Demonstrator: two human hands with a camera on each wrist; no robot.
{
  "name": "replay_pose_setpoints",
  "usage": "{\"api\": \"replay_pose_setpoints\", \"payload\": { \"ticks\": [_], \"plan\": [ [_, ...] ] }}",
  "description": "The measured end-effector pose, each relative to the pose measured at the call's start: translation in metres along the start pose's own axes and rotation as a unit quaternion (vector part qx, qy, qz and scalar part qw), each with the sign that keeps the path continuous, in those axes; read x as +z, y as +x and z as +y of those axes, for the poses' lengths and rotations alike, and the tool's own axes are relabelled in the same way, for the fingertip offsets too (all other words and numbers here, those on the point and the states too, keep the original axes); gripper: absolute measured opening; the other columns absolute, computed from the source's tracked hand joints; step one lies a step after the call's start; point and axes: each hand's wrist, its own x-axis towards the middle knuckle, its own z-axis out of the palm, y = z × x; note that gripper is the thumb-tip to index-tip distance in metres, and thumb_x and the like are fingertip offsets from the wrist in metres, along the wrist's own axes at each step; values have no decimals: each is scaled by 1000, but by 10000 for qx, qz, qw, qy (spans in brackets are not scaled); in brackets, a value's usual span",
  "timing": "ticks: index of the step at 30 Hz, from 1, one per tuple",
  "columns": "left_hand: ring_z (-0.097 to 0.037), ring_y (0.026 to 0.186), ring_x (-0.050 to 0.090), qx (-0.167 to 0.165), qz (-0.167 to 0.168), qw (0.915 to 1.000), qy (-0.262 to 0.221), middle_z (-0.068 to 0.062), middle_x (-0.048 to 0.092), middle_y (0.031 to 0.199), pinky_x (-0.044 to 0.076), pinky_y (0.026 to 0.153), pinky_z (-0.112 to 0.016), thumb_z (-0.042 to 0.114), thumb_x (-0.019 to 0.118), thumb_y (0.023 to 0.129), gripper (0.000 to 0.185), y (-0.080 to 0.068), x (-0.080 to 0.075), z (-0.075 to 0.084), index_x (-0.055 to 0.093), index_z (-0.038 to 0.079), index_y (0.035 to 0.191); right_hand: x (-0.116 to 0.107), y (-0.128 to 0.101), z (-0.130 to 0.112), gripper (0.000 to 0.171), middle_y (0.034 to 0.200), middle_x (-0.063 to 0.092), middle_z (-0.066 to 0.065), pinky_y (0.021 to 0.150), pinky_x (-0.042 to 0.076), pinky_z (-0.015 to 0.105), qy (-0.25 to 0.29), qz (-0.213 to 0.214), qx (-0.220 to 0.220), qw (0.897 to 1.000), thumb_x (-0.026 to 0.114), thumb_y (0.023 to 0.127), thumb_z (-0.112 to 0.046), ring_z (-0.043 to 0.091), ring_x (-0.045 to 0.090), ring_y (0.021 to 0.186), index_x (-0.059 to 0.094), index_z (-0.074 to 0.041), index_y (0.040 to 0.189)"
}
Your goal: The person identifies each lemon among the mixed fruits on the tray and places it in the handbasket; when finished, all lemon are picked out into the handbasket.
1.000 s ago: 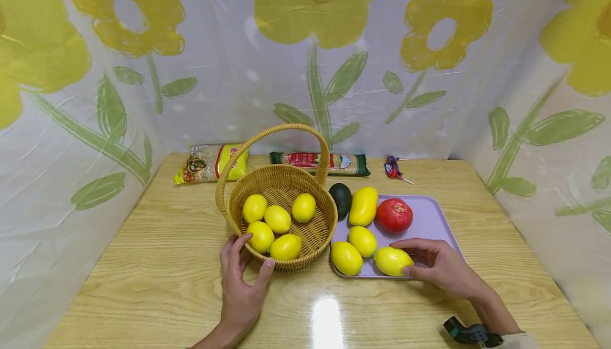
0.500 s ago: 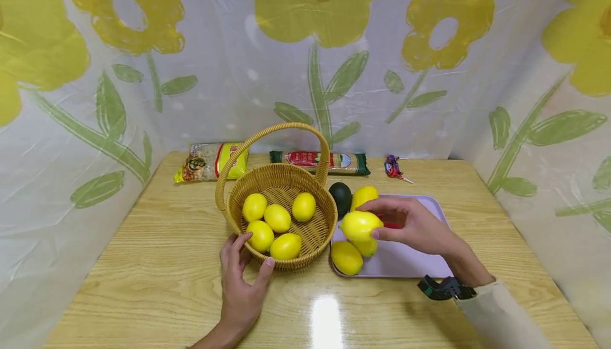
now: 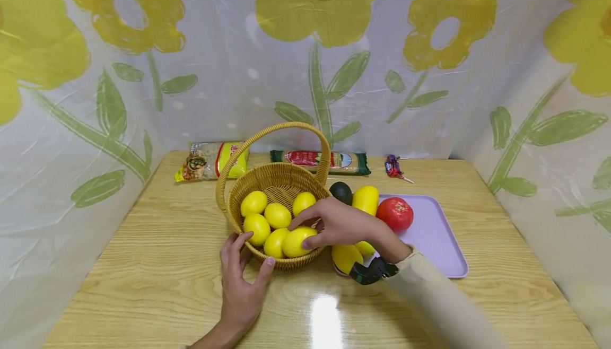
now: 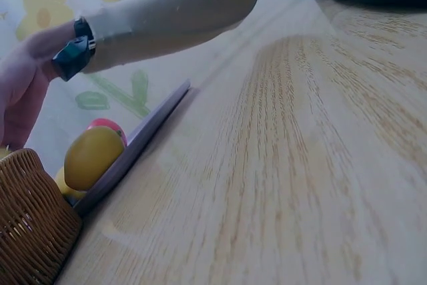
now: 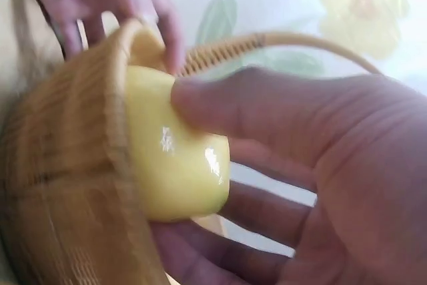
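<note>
My right hand (image 3: 336, 224) holds a lemon (image 3: 297, 242) between thumb and fingers, inside the front right of the wicker basket (image 3: 281, 171). In the right wrist view the same lemon (image 5: 175, 155) is pinched close to the basket wall (image 5: 80, 165). Several other lemons (image 3: 278, 215) lie in the basket. My left hand (image 3: 243, 282) grips the basket's front left rim, its index finger over the edge and its thumb at the front. Partly behind my right wrist, a lemon (image 3: 346, 258) and part of another yellow fruit show on the lilac tray (image 3: 441, 243).
On the tray are a red pomegranate-like fruit (image 3: 394, 215) and a yellow mango (image 3: 365, 200). A dark green avocado-like fruit (image 3: 341, 193) is at its left corner. Behind stand a yellow food bag (image 3: 210, 162), a green-ended packet (image 3: 324, 162) and lollipops (image 3: 393, 167). The basket's handle (image 3: 291, 125) arches high.
My right hand has lifted a lemon off the tray and carried it left into the basket. Some lemons in the basket have shifted slightly left. My left hand has stayed at the rim.
</note>
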Motion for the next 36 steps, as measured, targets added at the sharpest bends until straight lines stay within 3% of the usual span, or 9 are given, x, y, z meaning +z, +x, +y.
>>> {"api": "replay_pose_setpoints", "payload": {
  "ticks": [6, 8, 11, 14, 17, 20, 23, 29, 36],
  "plan": [
    [-40, 158, 31, 4, -14, 10000, -86, -21, 23, 172, 39, 121, -12, 8, 77, 100, 65, 0, 0, 0, 47, 5, 158, 24, 8, -4, 43, 135, 76, -2, 102, 64, 33, 256, 332, -190, 9989, 85, 99, -24, 17, 73, 123, 75, -16, 140],
    [-40, 159, 29, -33, -22, 10000, -70, -21, 22, 173, 41, 122, -15, 9, 77, 101, 66, 1, 1, 0, 46, 6, 159, 26, 1, 0, 44, 138, 76, -4, 105, 63, 38, 298, 573, -279, 9975, 84, 99, -26, 21, 73, 125, 75, -18, 142],
    [-40, 160, 28, -53, -44, 10000, -28, -21, 22, 173, 42, 123, -22, 10, 76, 101, 66, 1, 1, 1, 46, 7, 160, 23, -18, 11, 43, 139, 76, -3, 111, 60, 50, 892, 893, -287, 9916, 84, 99, -24, 29, 72, 127, 75, -20, 141],
    [-41, 160, 27, -70, -43, 10000, -21, -21, 21, 174, 41, 123, -20, 10, 76, 101, 65, 1, 1, 1, 46, 7, 159, 19, -45, 29, 41, 141, 76, 4, 112, 58, 57, 1867, 1203, -310, 9745, 82, 100, -16, 33, 72, 129, 75, -16, 140],
    [-42, 160, 28, -74, -42, 10000, -38, -21, 21, 174, 40, 121, -14, 10, 76, 101, 64, 1, 0, 0, 47, 7, 159, 17, -77, 49, 40, 142, 74, 12, 113, 57, 54, 2568, 1531, -298, 9538, 77, 101, -5, 35, 71, 130, 73, -8, 141],
    [-43, 160, 28, -67, -45, 9999, -60, -22, 20, 174, 39, 120, -11, 9, 75, 101, 64, 0, 0, 0, 47, 6, 159, 16, -110, 66, 41, 142, 73, 17, 113, 58, 47, 2946, 1879, -264, 9366, 70, 102, 4, 35, 71, 132, 69, 0, 143],
    [-44, 159, 28, -65, -51, 9999, -74, -22, 19, 174, 39, 120, -11, 9, 75, 101, 64, 0, 1, 0, 47, 6, 159, 15, -140, 79, 41, 144, 73, 16, 112, 59, 40, 3071, 2153, -153, 9269, 65, 103, 9, 29, 71, 132, 65, 6, 144],
    [-45, 158, 30, -70, -34, 9999, -70, -23, 19, 174, 38, 120, -10, 8, 75, 101, 64, -1, 1, 1, 46, 5, 158, 20, -178, 97, 43, 146, 72, 12, 109, 60, 32, 2682, 2540, 261, 9289, 65, 103, 11, 26, 72, 131, 64, 7, 146],
    [-45, 158, 31, -95, -31, 9999, -21, -23, 20, 174, 38, 120, -10, 9, 75, 102, 63, 0, 1, 1, 47, 7, 158, 31, -180, 105, 47, 149, 64, 30, 112, 56, 26, 2362, 2363, 438, 9415, 71, 101, 7, 26, 69, 134, 66, 1, 146]
  ]
}}
